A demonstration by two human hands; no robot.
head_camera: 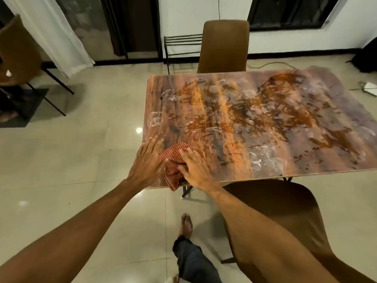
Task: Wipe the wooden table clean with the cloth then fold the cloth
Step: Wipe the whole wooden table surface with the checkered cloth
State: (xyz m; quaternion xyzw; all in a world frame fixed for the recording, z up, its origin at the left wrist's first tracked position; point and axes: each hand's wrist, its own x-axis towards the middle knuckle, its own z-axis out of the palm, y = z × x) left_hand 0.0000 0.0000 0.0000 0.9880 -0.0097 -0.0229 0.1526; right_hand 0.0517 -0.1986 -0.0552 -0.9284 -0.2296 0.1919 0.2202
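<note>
smears (255, 111) all over the table (306, 171), wiping looks barely begun: left hand (145, 160) flat beside cloth (173, 160), right hand (193, 166) pressing it open-palmed, nothing folded.

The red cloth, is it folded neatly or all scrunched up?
Scrunched. The cloth lies bunched and wrinkled under the right hand, one end hanging over the table edge.

Table (255, 119): glossy wood, wet smears; cloth (173, 160): checked woven fabric; floor (81, 160): shiny tile.

Brown chairs (224, 45) — far side, near side; white curtain (51, 33).
</note>
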